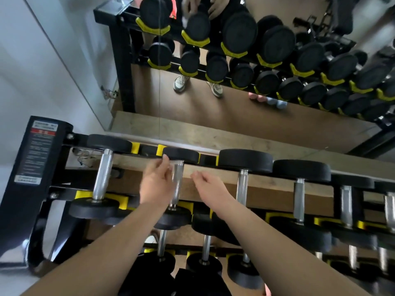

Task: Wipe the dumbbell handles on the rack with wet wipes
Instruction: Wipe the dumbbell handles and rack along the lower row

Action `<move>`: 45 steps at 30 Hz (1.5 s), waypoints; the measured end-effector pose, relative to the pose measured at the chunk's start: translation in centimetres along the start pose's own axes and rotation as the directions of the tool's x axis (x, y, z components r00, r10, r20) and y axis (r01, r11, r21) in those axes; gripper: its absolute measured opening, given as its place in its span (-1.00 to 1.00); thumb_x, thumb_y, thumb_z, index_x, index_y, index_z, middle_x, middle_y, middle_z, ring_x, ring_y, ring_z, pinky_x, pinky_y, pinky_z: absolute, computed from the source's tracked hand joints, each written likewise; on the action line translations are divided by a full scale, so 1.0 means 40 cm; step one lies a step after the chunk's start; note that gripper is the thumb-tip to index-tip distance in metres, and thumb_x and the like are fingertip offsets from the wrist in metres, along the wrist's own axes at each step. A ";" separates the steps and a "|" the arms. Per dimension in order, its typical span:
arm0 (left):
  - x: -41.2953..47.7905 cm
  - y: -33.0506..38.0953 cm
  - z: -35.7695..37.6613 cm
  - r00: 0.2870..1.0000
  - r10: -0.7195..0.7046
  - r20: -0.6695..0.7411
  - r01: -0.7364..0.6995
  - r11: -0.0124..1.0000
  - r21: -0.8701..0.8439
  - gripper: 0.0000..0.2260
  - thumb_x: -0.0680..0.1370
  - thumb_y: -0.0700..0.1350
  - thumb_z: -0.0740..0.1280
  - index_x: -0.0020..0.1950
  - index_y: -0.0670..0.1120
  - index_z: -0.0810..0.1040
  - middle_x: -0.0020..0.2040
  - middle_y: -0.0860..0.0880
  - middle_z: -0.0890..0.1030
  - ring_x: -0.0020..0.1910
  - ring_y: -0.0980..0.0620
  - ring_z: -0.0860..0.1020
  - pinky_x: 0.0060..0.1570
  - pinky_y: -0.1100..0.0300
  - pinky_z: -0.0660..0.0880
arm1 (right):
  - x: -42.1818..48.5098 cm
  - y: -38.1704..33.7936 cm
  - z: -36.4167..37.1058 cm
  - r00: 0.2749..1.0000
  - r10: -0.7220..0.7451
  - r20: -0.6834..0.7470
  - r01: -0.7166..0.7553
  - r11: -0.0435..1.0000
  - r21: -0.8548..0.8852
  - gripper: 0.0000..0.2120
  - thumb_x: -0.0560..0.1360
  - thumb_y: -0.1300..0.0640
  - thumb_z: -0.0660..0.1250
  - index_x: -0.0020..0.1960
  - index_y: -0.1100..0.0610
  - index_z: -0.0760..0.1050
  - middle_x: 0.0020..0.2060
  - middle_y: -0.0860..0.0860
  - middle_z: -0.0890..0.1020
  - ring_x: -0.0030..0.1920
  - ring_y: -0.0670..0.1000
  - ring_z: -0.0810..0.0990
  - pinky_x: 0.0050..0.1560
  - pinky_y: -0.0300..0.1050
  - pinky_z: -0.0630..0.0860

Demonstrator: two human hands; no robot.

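The black rack (25, 180) carries black-headed dumbbells with bare metal handles on yellow cradles. My left hand (156, 182) is just left of the second dumbbell's handle (177, 184) on the top tier. Its fingers are nearly straight, with the tips up by that dumbbell's far head (181, 154). My right hand (210, 185) hovers just right of the same handle with its fingers loosely curled, apart from the metal. I see no wet wipe in either hand. The first handle (103, 178) and the third handle (242, 186) flank my hands.
More dumbbells run off to the right on the top tier (299, 197), and smaller ones lie on the lower tier (205, 248). A wall mirror (213, 116) behind the rack reflects the dumbbells and a person's shoes. A white wall is at the left.
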State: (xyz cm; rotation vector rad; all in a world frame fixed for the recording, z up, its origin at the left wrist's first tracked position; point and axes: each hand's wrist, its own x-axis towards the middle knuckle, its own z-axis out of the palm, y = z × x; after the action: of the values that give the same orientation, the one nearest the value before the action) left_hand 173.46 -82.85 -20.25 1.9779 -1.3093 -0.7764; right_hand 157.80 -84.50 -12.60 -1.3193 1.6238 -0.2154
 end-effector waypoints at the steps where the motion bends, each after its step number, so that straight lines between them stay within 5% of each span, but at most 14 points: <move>1: -0.017 0.010 0.017 0.998 -0.001 0.059 0.002 1.000 -0.016 -0.64 0.71 -0.11 0.23 0.50 0.07 0.47 0.13 -0.06 0.64 0.09 -0.04 0.61 0.10 0.06 0.55 | 0.006 0.003 0.007 1.000 0.020 -0.008 -0.020 1.000 0.021 -0.60 0.73 -0.10 0.09 0.20 0.14 0.58 0.03 0.04 0.64 0.02 -0.05 0.56 0.17 -0.03 0.48; 7: -0.105 -0.072 0.050 0.926 0.228 0.300 -0.296 0.933 0.205 -0.60 0.63 -0.29 0.28 0.48 -0.12 0.48 0.58 -0.09 0.38 0.56 -0.05 0.35 0.42 0.13 0.40 | 0.000 0.046 0.032 0.995 0.100 0.015 -0.101 0.985 0.140 -0.69 0.71 -0.10 0.14 0.22 0.00 0.59 0.06 -0.08 0.64 0.12 -0.07 0.58 0.27 -0.01 0.49; 11: -0.142 -0.066 -0.038 0.819 0.318 0.477 -0.476 0.841 0.256 -0.77 0.59 -0.18 0.31 0.23 -0.03 0.61 0.24 -0.01 0.65 0.19 -0.05 0.65 0.01 0.12 0.59 | -0.013 0.063 0.046 0.990 0.135 0.029 -0.138 0.974 0.178 -0.67 0.70 -0.13 0.17 0.13 0.06 0.61 0.09 0.10 0.67 0.13 0.07 0.62 0.29 0.12 0.54; 15: -0.066 0.009 -0.097 0.967 0.022 0.255 -0.061 0.988 0.145 -0.84 0.69 -0.13 0.21 0.06 -0.05 0.59 -0.25 -0.02 0.62 -0.25 -0.03 0.62 -0.18 0.00 0.61 | -0.014 0.072 0.048 0.987 0.161 0.031 -0.164 0.960 0.226 -0.76 0.69 -0.14 0.19 0.04 -0.08 0.59 0.07 0.00 0.68 0.14 0.03 0.62 0.35 0.15 0.52; 18: -0.005 0.067 -0.069 0.998 0.014 0.064 -0.016 0.999 0.035 -0.81 0.72 -0.12 0.16 0.19 -0.06 0.56 -0.17 -0.07 0.64 -0.28 -0.03 0.60 -0.24 0.00 0.60 | -0.015 0.071 0.044 0.985 0.172 0.018 -0.171 0.948 0.267 -0.82 0.70 -0.10 0.20 0.06 -0.13 0.56 0.09 -0.08 0.66 0.17 -0.03 0.61 0.38 0.12 0.50; 19: -0.005 0.074 -0.046 0.991 0.094 0.097 -0.104 0.989 0.101 -0.79 0.71 -0.13 0.16 0.31 -0.07 0.50 0.07 -0.11 0.66 -0.23 -0.04 0.62 -0.20 -0.03 0.63 | -0.016 0.070 0.043 0.984 0.179 0.018 -0.177 0.944 0.277 -0.82 0.70 -0.08 0.19 0.06 -0.11 0.56 0.10 -0.04 0.67 0.18 0.00 0.61 0.38 0.13 0.50; 21: -0.038 0.048 0.007 0.950 0.183 0.253 -0.249 0.932 0.263 -0.60 0.68 -0.20 0.22 0.53 -0.09 0.33 0.60 -0.08 0.27 0.02 -0.04 0.66 0.00 0.02 0.65 | -0.017 0.074 0.044 0.983 0.184 0.012 -0.179 0.940 0.289 -0.74 0.71 -0.05 0.18 0.05 0.03 0.59 0.16 0.14 0.66 0.22 0.15 0.61 0.35 0.18 0.52; 24: -0.108 -0.038 0.047 0.883 0.196 0.427 -0.349 0.882 0.318 -0.44 0.64 -0.26 0.26 0.63 -0.07 0.24 0.70 0.04 -0.03 0.59 0.02 0.27 0.43 0.16 0.43 | -0.021 0.085 0.047 0.980 0.201 -0.010 -0.187 0.928 0.321 -0.71 0.71 -0.03 0.18 0.15 0.15 0.56 0.22 0.24 0.60 0.26 0.27 0.56 0.33 0.24 0.51; 26: -0.139 -0.065 0.042 0.863 0.228 0.450 -0.392 0.866 0.311 -0.60 0.66 -0.21 0.22 0.51 -0.07 0.43 0.69 0.03 0.08 0.65 0.01 0.11 0.45 0.12 0.41 | -0.025 0.097 0.051 0.975 0.221 0.001 -0.208 0.919 0.335 -0.70 0.71 -0.02 0.19 0.19 0.18 0.55 0.23 0.26 0.60 0.27 0.29 0.56 0.33 0.28 0.50; 28: -0.148 -0.049 0.023 0.853 0.212 0.477 -0.407 0.842 0.354 -0.77 0.64 -0.16 0.23 0.24 -0.05 0.60 0.59 -0.01 0.36 0.59 -0.04 0.30 0.31 0.12 0.51 | -0.036 0.098 0.054 0.973 0.231 0.018 -0.224 0.922 0.317 -0.68 0.70 -0.03 0.20 0.21 0.20 0.54 0.23 0.27 0.59 0.26 0.30 0.56 0.33 0.30 0.50; 30: -0.125 -0.014 -0.009 0.876 0.119 0.468 -0.291 0.904 0.315 -0.86 0.63 -0.10 0.25 0.01 0.01 0.60 0.20 0.01 0.65 0.25 -0.04 0.60 0.06 0.12 0.57 | -0.043 0.098 0.049 0.974 0.225 0.031 -0.223 0.924 0.312 -0.72 0.69 -0.04 0.23 0.20 0.13 0.57 0.20 0.19 0.63 0.22 0.22 0.61 0.34 0.25 0.52; 33: -0.069 0.056 -0.060 0.886 0.011 0.463 -0.022 1.000 0.019 -0.79 0.70 -0.05 0.22 -0.01 0.05 0.63 -0.17 0.05 0.65 -0.15 0.07 0.61 -0.14 0.12 0.55 | -0.050 0.074 0.032 0.981 0.171 0.091 -0.192 0.921 0.339 -0.78 0.66 -0.08 0.29 0.28 -0.12 0.53 0.16 -0.16 0.56 0.22 -0.05 0.53 0.41 0.06 0.46; 39: -0.056 0.183 -0.085 0.830 -0.056 0.554 0.365 0.806 -0.466 -0.79 0.72 -0.17 0.23 0.11 -0.08 0.67 -0.08 -0.08 0.75 -0.06 -0.04 0.75 -0.02 0.04 0.69 | -0.049 0.052 -0.027 0.975 0.108 0.194 -0.204 0.778 0.595 -0.67 0.62 -0.11 0.37 0.31 0.01 0.57 0.17 0.02 0.71 0.19 0.04 0.69 0.30 0.11 0.58; 45: -0.049 0.177 -0.041 0.859 -0.171 0.482 0.406 0.801 -0.439 -0.85 0.70 -0.13 0.29 0.09 -0.06 0.66 -0.13 -0.06 0.75 -0.12 -0.05 0.75 -0.03 -0.05 0.70 | -0.047 0.076 -0.058 0.965 0.242 0.098 -0.232 0.623 0.747 -0.70 0.59 0.07 0.44 0.26 0.16 0.55 0.14 0.15 0.69 0.15 0.16 0.70 0.10 0.05 0.68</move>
State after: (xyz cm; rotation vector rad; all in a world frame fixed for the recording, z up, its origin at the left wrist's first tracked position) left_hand 170.09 -82.86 -13.53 1.6150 -0.8562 -1.6083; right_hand 153.91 -82.76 -12.41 -0.4411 1.4399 -0.6633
